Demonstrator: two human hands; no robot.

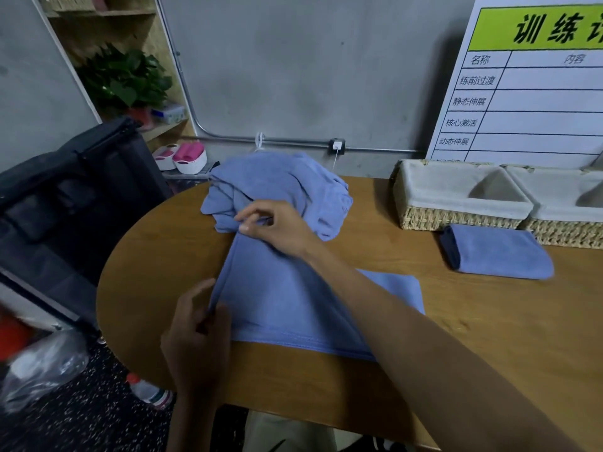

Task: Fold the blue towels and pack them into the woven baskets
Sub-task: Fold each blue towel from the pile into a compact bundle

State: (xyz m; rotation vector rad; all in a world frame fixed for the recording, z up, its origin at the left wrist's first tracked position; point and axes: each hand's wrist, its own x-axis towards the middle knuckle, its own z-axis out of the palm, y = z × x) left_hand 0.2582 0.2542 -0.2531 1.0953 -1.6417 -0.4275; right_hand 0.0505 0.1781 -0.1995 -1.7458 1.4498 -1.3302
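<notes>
I see the towel (280, 298) spread flat on the table (489, 337), near centre. Left hand (199, 324) pinches its near-left edge; right hand (277, 230) pinches the far-left corner, just beside the pile (280, 187). Folded towel (496, 252) lies right, touching the baskets (456, 220), far right.

A white chart board (535, 93) leaned on the wall behind my wooden worktop (489, 321). A potted plant (125, 79) sat on shelves; a bottle (148, 391) lay on the floor.
</notes>
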